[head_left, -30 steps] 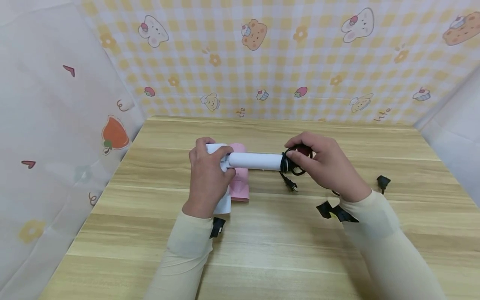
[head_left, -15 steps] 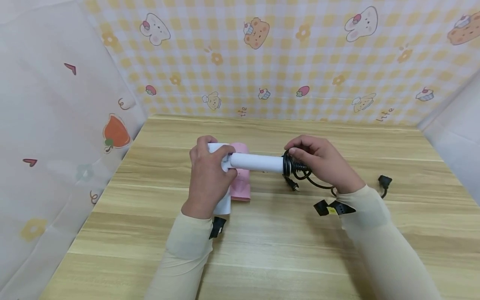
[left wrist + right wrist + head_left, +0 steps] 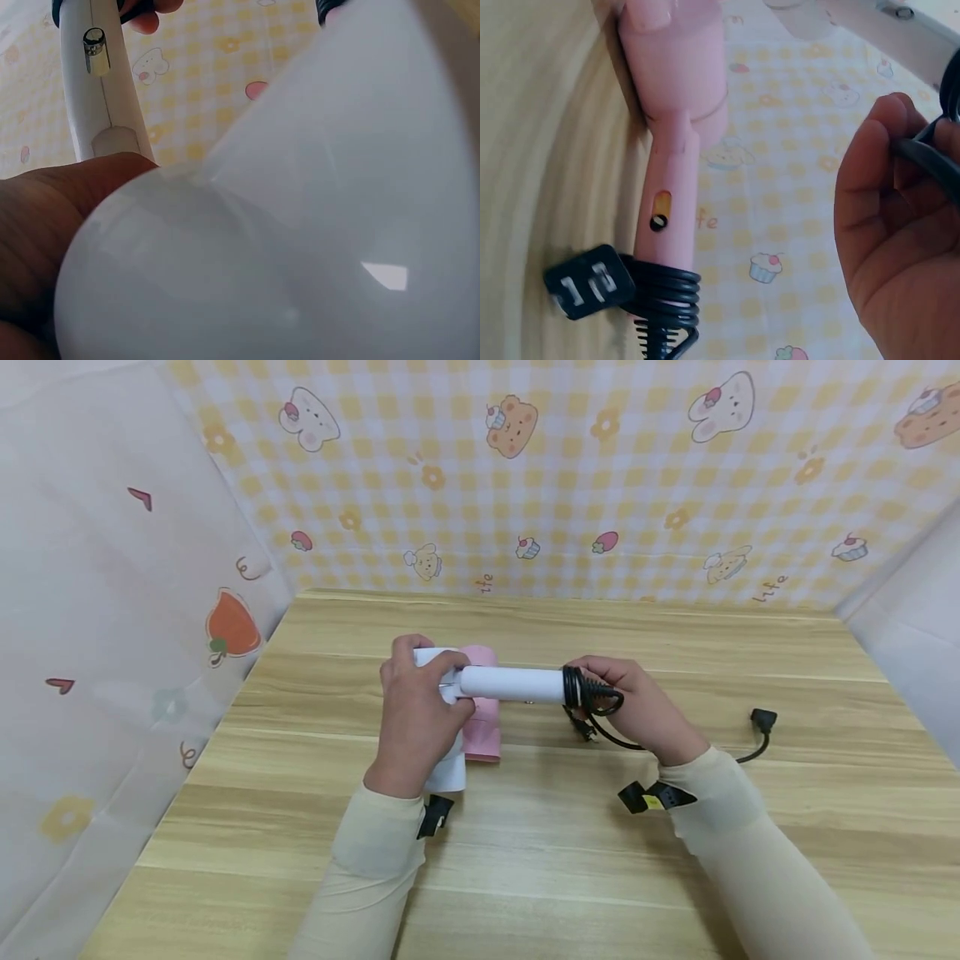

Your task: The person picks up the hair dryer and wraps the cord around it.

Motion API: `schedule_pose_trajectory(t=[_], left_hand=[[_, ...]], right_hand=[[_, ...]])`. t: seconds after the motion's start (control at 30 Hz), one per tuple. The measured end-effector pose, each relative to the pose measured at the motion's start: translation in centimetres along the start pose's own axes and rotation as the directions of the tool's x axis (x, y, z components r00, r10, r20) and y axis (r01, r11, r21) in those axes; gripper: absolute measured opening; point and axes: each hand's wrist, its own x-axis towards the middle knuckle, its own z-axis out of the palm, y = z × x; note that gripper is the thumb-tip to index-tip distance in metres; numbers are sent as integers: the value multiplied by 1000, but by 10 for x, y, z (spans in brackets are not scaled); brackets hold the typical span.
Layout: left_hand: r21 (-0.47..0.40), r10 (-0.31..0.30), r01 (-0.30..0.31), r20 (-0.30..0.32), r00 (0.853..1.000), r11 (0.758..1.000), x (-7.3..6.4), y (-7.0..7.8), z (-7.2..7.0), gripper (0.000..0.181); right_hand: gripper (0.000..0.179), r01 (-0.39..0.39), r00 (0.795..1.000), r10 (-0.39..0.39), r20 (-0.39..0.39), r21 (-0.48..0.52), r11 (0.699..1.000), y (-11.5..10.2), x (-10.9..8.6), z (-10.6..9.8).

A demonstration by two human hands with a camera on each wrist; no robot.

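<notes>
My left hand (image 3: 412, 718) grips the head of a white hair dryer (image 3: 513, 683), its handle pointing right. The black cord (image 3: 572, 687) is wrapped in several turns around the handle's end. Just beyond that end, my right hand (image 3: 648, 714) has its fingers curled and pinches a stretch of cord (image 3: 930, 161), as the right wrist view shows. In the left wrist view the dryer's glossy white body (image 3: 352, 225) fills most of the picture, and a switch (image 3: 96, 52) shows on the handle.
Below the white one, a pink hair dryer (image 3: 676, 75) lies on the wooden table (image 3: 555, 860), partly hidden in the head view. Its black cord is coiled round the handle, with a two-pin plug (image 3: 589, 281) beside it. Another black plug (image 3: 763, 720) lies right of my right hand.
My right hand has come down from above the handle's end to beside and below it, bringing the cord round. The left hand and white hair dryer stay nearly still.
</notes>
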Motion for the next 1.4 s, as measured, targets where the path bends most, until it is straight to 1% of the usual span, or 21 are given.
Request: schedule_pose_trajectory(t=[0.07, 0.13, 0.2, 0.37, 0.43, 0.6, 0.67, 0.73, 0.83, 0.97, 1.07, 1.1, 1.2, 1.3, 1.4], left_hand=[[1, -7, 7, -1, 1000, 1000, 0, 0, 0, 40], [3, -13, 13, -5, 1000, 1000, -1, 0, -1, 40], [-2, -19, 19, -16, 1000, 1000, -1, 1, -2, 40], [-16, -32, 31, -41, 999, 999, -2, 3, -3, 39], [-17, -36, 35, -39, 999, 999, -2, 3, -3, 39], [-22, -51, 50, -39, 998, 998, -1, 3, -2, 38], [-20, -54, 53, -45, 998, 998, -1, 3, -1, 38], [-13, -57, 56, -50, 997, 998, -1, 4, -1, 37], [-6, -61, 61, -58, 996, 998, -1, 4, -1, 36], [-1, -71, 71, -61, 996, 998, -2, 4, -1, 36], [12, -68, 69, -63, 996, 998, -2, 3, -1, 36], [18, -67, 68, -66, 996, 998, -1, 2, -1, 36], [42, -66, 69, -78, 995, 997, -1, 1, -1, 36], [57, -67, 71, -72, 995, 996, 0, -1, 0, 36], [65, -65, 69, -62, 996, 996, 0, -2, 1, 35]], right_hand=[[17, 19, 1000, -19, 5, -21, 1000, 0, -1, 2], [16, 13, 1000, -13, 15, -51, 999, -1, -3, 4], [14, -8, 1000, 11, 25, -83, 997, -3, -5, 6], [15, -100, 994, 105, 33, -136, 986, -7, -12, 11], [15, -100, 994, 106, 37, -141, 985, -9, -15, 12], [8, -42, 992, 61, 110, -167, 985, -12, -24, 12], [8, -31, 988, 60, 143, -196, 980, -15, -27, 12], [9, -17, 986, 55, 159, -234, 972, -18, -31, 11], [16, -10, 985, 60, 164, -287, 958, -23, -35, 12], [28, 11, 987, 38, 155, -302, 953, -28, -37, 12], [8, 39, 988, 10, 153, -314, 948, -30, -40, 12], [9, 49, 988, 2, 153, -323, 945, -31, -41, 11], [31, 77, 987, -22, 162, -338, 938, -34, -45, 10], [25, 103, 986, -49, 161, -349, 932, -38, -47, 10], [19, 146, 984, -99, 147, -352, 925, -40, -47, 9]])
